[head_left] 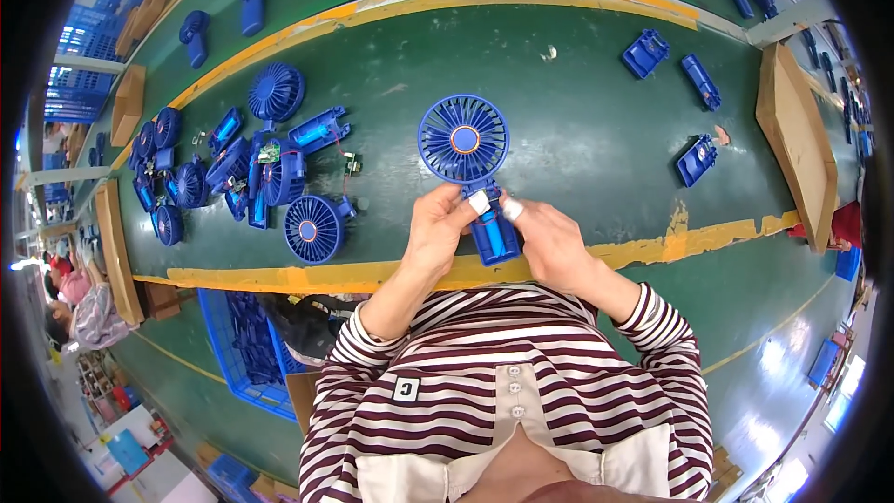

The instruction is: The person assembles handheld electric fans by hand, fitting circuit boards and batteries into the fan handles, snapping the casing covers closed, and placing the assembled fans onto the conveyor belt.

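A blue handheld fan (464,142) lies before me near the bench's front edge, its round grille pointing away from me. Its handle (494,240) is uncovered and shows a light-blue cylinder inside. My left hand (440,226) grips the neck from the left, thumb across it. From the right, my right hand (551,240) has closed fingers on the upper handle. White wraps cover the tips of both thumbs or fingers at the neck. What the right fingertips pinch is too small to make out apart from the fan.
Several fan heads and opened handles with green circuit boards lie heaped on the left, one fan head (314,229) nearest me. Blue handle shells (697,160) lie at the right. Wooden boards (799,144) flank the bench. A blue crate (244,354) stands below at the left.
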Tool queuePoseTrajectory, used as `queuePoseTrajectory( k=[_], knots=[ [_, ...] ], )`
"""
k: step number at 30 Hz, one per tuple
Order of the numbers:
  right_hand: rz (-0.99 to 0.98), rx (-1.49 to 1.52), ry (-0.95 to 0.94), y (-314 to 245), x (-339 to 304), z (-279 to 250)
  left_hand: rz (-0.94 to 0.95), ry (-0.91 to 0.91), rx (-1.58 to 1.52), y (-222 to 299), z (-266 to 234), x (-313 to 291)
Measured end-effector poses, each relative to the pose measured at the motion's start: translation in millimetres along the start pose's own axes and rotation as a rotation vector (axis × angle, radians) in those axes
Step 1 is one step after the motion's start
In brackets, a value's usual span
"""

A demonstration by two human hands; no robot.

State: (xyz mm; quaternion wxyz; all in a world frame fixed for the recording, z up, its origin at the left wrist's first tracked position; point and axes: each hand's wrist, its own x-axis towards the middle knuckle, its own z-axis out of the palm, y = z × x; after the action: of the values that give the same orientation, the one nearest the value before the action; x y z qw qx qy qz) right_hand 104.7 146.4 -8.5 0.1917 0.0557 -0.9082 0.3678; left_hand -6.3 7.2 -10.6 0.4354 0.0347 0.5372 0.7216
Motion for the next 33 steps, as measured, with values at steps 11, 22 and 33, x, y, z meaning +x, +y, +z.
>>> queuePoseTrajectory(
  k=[11, 22, 33],
  knots=[
    [-0.283, -0.107, -0.488, 10.1, 9.7, -43.4, -0.132, -0.032, 0.186, -4.6, 3.2, -0.5],
    [0.839, -0.872, 0.163, 82.9, -54.0, -179.6, -0.104, -0.041, -0.033, 3.1, 9.1, 15.2],
    [0.618, 0.22, 0.033, 44.6, 16.9, -76.3, -0.142, 0.055, -0.093, 9.7, 1.3, -3.5]
  ],
)
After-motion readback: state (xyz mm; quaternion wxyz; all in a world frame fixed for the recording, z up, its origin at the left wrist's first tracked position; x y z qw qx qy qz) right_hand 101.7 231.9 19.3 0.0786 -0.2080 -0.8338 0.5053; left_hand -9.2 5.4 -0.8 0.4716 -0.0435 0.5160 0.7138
